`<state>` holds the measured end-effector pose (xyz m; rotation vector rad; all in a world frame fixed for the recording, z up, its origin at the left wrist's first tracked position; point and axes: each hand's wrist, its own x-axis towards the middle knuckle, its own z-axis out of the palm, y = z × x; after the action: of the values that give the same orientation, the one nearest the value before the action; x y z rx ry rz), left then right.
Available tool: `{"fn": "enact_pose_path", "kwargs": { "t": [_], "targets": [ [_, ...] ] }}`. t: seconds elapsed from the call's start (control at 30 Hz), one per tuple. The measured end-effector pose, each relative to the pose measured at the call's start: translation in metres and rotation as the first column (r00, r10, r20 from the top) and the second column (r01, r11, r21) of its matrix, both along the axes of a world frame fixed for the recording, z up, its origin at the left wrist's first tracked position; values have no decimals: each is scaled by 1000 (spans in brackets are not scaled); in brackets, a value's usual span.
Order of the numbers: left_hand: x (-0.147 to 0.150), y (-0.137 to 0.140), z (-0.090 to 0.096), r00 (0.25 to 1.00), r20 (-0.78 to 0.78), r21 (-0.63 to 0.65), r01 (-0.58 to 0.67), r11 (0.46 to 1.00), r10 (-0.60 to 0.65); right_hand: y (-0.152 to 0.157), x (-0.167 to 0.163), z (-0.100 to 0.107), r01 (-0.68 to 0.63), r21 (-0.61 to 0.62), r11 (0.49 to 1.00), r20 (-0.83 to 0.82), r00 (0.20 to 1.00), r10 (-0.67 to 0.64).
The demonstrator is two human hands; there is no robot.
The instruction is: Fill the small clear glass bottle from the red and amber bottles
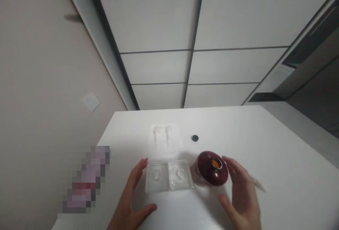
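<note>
both hands spread open, left hand beside clear tray, right hand by red jar.

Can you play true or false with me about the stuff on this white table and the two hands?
1. The left hand is beside the clear plastic tray. True.
2. The dark red round jar stands left of the tray. False: it is to the tray's right, by the right hand.
3. The right hand grips the jar tightly. False: its fingers are spread open next to it.
4. A small dark cap lies on the table behind the jar. True.
5. The tray has two hollows. True.
</note>
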<state>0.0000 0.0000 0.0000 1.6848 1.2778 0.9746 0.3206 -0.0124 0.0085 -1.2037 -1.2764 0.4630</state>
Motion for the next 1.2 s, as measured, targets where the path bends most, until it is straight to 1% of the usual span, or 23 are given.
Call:
{"fn": "enact_pose_path", "kwargs": {
  "t": [0.03,0.07,0.13,0.2,0.3,0.37,0.43,0.5,0.57,0.6,0.67,0.77,0.83,0.9,1.0,1.07,1.1,1.2],
  "targets": [
    [-1,1,-3,1000,-8,5,0,1000,0,1,2,-10,-41,-52,998,37,998,43],
    [-1,2,-6,1000,-17,11,-1,1000,1,1,2,-18,-56,-81,995,51,997,61],
    [0,4,-8,999,-37,6,-6,1000,6,-1,1,-27,-47,-110,993,52,997,53],
    [2,5,-8,998,-64,-23,-17,1000,15,-2,-1,-28,-4,-133,991,48,999,10],
    [4,6,-6,993,-113,-81,-44,996,35,0,0,-24,65,-193,979,105,993,-45],
    [4,7,-3,990,-129,-123,-74,990,58,1,4,-23,91,-207,974,132,989,-64],
    [5,9,2,988,-119,-124,-116,986,101,-1,8,-24,144,-176,974,122,985,-124],
    [7,11,8,987,-87,-109,-143,984,134,-7,9,-27,258,-132,957,88,965,-248],
    [7,12,14,988,-45,-118,-153,981,148,-16,9,-31,348,-132,928,63,937,-343],
    [7,12,16,988,-28,-132,-155,979,153,-23,9,-33,361,-149,921,55,933,-357],
    [5,9,20,985,-5,-148,-171,974,172,-38,7,-36,304,-188,934,40,952,-302],
    [3,5,20,987,0,-146,-159,976,161,-61,2,-42,113,-203,973,-21,993,-120],
    [3,2,21,989,-12,-139,-145,980,145,-74,-6,-46,28,-198,980,-51,998,-39],
    [5,0,22,989,-31,-137,-151,979,148,-83,-17,-50,34,-161,986,-44,998,-41],
    [8,-3,26,989,-49,-152,-148,977,142,-88,-36,-54,75,-21,997,-36,996,-76],
    [8,-6,28,990,-48,-160,-135,978,129,-87,-45,-55,41,48,998,-40,998,-39],
    [8,-8,29,991,-42,-159,-134,978,129,-86,-47,-55,8,57,998,-31,1000,-6],
    [4,-14,32,989,-4,-146,-148,978,149,-82,-50,-50,-83,23,996,38,996,82]
  ]
}}
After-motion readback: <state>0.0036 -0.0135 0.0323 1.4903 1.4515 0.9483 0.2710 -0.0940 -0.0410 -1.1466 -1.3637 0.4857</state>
